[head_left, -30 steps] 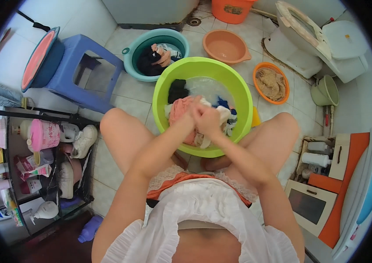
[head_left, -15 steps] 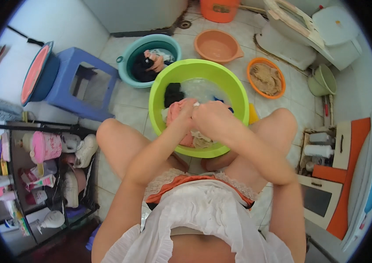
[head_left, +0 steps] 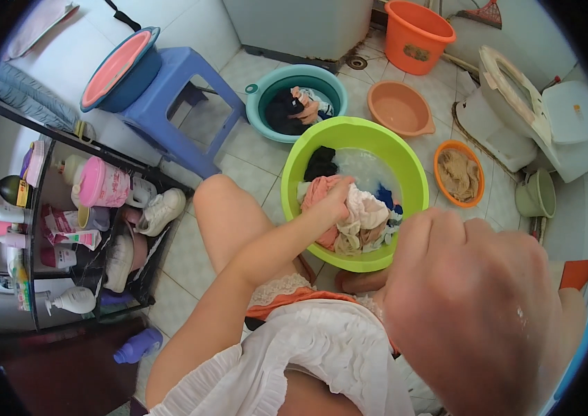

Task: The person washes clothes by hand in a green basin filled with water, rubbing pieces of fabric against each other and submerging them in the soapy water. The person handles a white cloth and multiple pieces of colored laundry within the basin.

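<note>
A bunched pink and cream garment [head_left: 349, 215] is gripped by the left hand [head_left: 335, 204], whose fingers are curled closed into the cloth at the near side of the green basin [head_left: 415, 173], where it lies among other wet clothes in soapy water. The right hand [head_left: 474, 312] is raised close to the camera, wet and blurred, on the near right of the basin, and whether it is spread or closed cannot be told. The garment is judged soft, limp, slippery and water-heavy, best gathered in a full handful at its thickest fold.
</note>
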A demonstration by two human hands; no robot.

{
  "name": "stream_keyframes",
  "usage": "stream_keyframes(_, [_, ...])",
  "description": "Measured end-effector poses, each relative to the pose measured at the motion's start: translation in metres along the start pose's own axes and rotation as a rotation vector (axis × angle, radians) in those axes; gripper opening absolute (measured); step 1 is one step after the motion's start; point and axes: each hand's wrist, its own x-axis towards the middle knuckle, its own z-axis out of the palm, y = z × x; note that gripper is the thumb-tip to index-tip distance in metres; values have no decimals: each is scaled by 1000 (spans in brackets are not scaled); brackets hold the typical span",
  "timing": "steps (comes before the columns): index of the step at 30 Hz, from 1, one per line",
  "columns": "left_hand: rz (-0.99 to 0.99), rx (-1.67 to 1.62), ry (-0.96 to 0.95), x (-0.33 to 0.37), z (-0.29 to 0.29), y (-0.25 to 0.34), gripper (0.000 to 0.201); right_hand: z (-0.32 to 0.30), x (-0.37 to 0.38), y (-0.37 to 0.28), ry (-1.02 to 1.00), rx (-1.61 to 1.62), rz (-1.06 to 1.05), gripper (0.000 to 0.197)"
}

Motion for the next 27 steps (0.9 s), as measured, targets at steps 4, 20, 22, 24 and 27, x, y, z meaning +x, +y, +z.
stream_keyframes(4, [-1, 22, 6, 0, -5, 10, 29, 8, -3, 2, 52, 68, 0, 12])
stream_keyframes(20, [-627, -972, -229, 28, 26, -33, 29, -20, -4, 42, -287, 141, -199, 16])
stream_keyframes(22, [-812, -1153, -233, 30, 25, -44, 29, 40, 10, 51, -237, 371, -210, 21])
stream_keyframes(24, [-968, -1253, -329, 48, 35, -36, 27, 134, 10, 53, -197, 700, -107, 57])
stream_keyframes(27, [-1132, -1429, -439, 61, 45, -45, 24, 281, -3, 52, -340, 938, -6, 74])
